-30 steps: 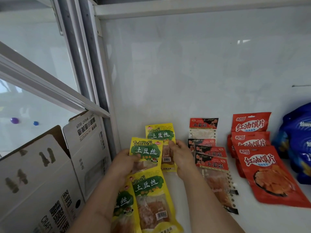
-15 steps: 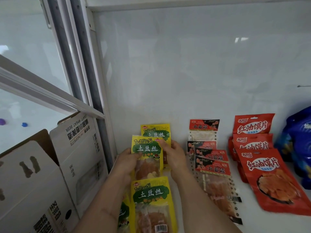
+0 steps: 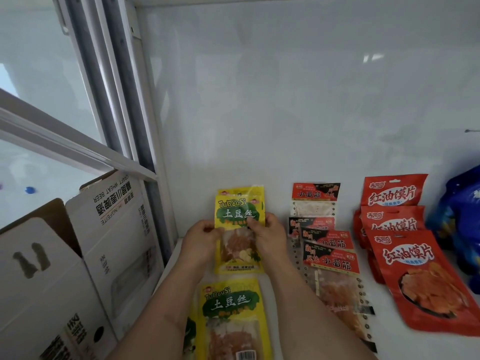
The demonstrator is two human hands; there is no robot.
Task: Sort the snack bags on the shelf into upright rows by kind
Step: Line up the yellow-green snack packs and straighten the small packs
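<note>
Now, by label:
Left hand (image 3: 201, 239): pinching yellow bag (image 3: 237, 231) at its left edge.
Right hand (image 3: 267, 233): gripping its right edge.
Yellow bag: upright, against another at the shelf (image 3: 285, 294) back.

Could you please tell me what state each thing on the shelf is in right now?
Held yellow bag: upright, gripped by both hands.
Left hand: grips its left edge.
Right hand: grips its right edge.
Near yellow bag: lying flat.
Front red bag: leaning back.
Carton: flaps open.
</note>
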